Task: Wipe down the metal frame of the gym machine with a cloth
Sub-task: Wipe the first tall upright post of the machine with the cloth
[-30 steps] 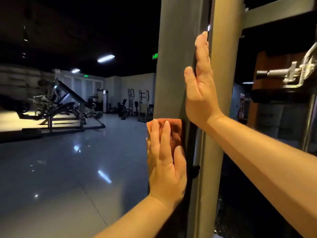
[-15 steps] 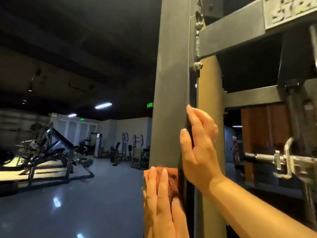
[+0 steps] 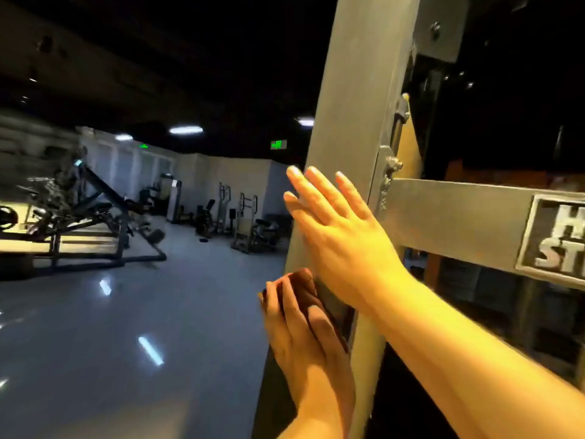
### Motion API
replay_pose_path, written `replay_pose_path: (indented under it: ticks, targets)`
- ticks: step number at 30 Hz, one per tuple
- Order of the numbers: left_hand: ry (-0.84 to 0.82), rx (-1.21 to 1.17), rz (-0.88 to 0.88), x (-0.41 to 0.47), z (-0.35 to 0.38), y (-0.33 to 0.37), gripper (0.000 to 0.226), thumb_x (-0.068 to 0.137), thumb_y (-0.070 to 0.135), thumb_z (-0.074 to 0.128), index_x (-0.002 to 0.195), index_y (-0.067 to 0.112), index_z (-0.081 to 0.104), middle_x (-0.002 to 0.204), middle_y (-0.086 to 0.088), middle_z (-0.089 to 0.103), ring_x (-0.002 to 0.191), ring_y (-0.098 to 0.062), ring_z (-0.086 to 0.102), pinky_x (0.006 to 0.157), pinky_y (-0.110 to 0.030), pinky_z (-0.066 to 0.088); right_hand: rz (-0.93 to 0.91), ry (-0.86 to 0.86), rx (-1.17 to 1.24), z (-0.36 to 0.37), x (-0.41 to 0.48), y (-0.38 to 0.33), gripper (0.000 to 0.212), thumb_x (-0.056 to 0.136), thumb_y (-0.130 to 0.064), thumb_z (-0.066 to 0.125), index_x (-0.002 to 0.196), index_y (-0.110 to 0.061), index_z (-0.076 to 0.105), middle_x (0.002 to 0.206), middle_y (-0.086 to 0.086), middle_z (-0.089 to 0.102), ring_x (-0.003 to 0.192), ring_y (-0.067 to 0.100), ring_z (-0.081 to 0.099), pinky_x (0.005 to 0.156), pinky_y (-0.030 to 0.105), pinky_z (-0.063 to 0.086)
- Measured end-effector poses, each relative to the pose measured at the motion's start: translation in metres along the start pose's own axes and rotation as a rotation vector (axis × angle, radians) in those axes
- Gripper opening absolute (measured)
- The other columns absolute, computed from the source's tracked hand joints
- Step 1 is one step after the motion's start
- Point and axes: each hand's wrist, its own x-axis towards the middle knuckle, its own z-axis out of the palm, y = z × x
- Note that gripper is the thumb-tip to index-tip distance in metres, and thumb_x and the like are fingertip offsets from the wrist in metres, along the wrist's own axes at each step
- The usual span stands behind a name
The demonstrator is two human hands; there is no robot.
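Right hand (image 3: 345, 245) now flat on front of grey upright post (image 3: 351, 106), fingers straight and spread, off post's right edge; left hand (image 3: 304, 337) just below, fingers together, pressing rust-orange cloth (image 3: 305, 288) against post; crossbar (image 3: 456, 217) right

Two bare forearms, no sleeves, left hand (image 3: 299, 337), right hand (image 3: 340, 236), no rings

Upright square metal frame post (image 3: 354, 90) plain grey; folded cloth (image 3: 305, 289) rust-brown, unpatterned; rectangular nameplate (image 3: 557, 236) dark with white letters; exit sign (image 3: 278, 144) green; glossy floor (image 3: 126, 327) blue-grey.
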Motion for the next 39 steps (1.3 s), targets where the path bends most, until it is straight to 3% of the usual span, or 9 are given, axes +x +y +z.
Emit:
replay_pose_path:
  ticks: [6,10,15,18,20,24,32,35,39]
  targets:
    - [0.197,0.118,-0.273,-0.041,-0.024,-0.022,0.056,0.109,0.034,0.027,0.156,0.005,0.033,0.162,-0.029,0.033,0.149,-0.051,0.031,0.116,-0.069,0.032,-0.442,-0.536,-0.12,-0.044,0.06,0.071,0.059,0.108,-0.045,0.012,0.164,-0.027,0.011,0.171,-0.006,-0.001,0.158,0.02,-0.007,0.127,0.046,-0.009]
    - [0.051,0.186,-0.444,0.008,0.0,0.051,0.06,0.114,0.038,0.019,0.166,0.011,0.009,0.174,-0.009,0.007,0.16,-0.029,0.006,0.127,-0.039,0.01,-0.427,-0.452,-0.201,-0.079,0.106,0.137,0.077,0.093,-0.052,-0.005,0.162,-0.03,0.021,0.17,-0.005,0.011,0.158,0.02,0.006,0.128,0.048,0.0]
    - [-0.024,0.091,-0.304,0.024,0.018,0.114,0.062,0.113,0.037,0.029,0.166,0.025,-0.001,0.174,0.009,-0.007,0.159,-0.009,-0.013,0.121,-0.025,-0.002,-0.417,-0.417,-0.272,-0.086,0.132,0.163,0.066,0.1,-0.052,0.015,0.16,-0.028,0.03,0.168,0.001,0.023,0.157,0.027,0.016,0.127,0.049,0.002]
    - [0.027,0.21,-0.219,0.004,-0.001,0.089,0.07,0.106,0.029,0.049,0.164,0.019,0.01,0.172,-0.012,0.017,0.16,-0.029,0.011,0.124,-0.053,0.025,-0.453,-0.447,-0.229,-0.086,0.13,0.163,0.065,0.1,-0.051,0.02,0.16,-0.026,0.031,0.167,0.002,0.024,0.157,0.026,0.016,0.126,0.048,0.0]
    - [0.109,0.206,-0.19,-0.001,0.009,0.069,0.065,0.099,0.006,0.051,0.159,0.0,0.028,0.153,-0.035,0.042,0.142,-0.055,0.041,0.102,-0.072,0.046,-0.471,-0.452,-0.185,-0.092,0.132,0.171,0.065,0.1,-0.05,0.018,0.159,-0.027,0.032,0.167,-0.002,0.024,0.157,0.023,0.014,0.128,0.049,0.002]
    - [0.1,0.218,-0.299,0.018,0.021,0.129,0.081,0.095,0.034,-0.014,0.161,-0.001,0.017,0.165,-0.031,0.023,0.155,-0.046,0.019,0.126,-0.047,0.007,-0.501,-0.453,-0.176,-0.101,0.139,0.189,0.058,0.107,-0.052,0.01,0.163,-0.034,0.014,0.171,-0.011,0.002,0.158,0.017,-0.01,0.126,0.049,-0.013]
    - [0.01,0.201,-0.049,0.043,0.045,0.146,0.057,0.107,0.06,0.026,0.16,0.046,0.011,0.173,0.011,0.006,0.158,-0.009,0.004,0.126,-0.051,0.018,-0.421,-0.352,-0.182,-0.106,0.171,0.218,0.065,0.101,-0.058,0.02,0.159,-0.03,0.029,0.167,-0.006,0.022,0.157,0.021,0.008,0.127,0.05,-0.001]
    - [0.11,0.178,0.161,0.052,0.04,0.103,0.051,0.113,0.035,0.03,0.16,0.017,0.037,0.163,-0.009,0.04,0.147,-0.031,0.04,0.109,-0.062,0.044,-0.451,-0.35,-0.19,-0.108,0.178,0.226,0.065,0.102,-0.06,0.025,0.158,-0.029,0.033,0.166,-0.006,0.026,0.157,0.021,0.013,0.128,0.052,0.006]
    - [0.146,-0.053,-0.094,0.064,0.07,0.17,0.063,0.111,0.039,0.025,0.164,0.004,0.02,0.169,-0.021,0.02,0.154,-0.037,0.019,0.125,-0.049,0.017,-0.437,-0.317,-0.163,-0.115,0.192,0.24,0.062,0.101,-0.056,0.025,0.154,-0.029,0.044,0.161,-0.005,0.038,0.154,0.023,0.025,0.126,0.049,0.011]
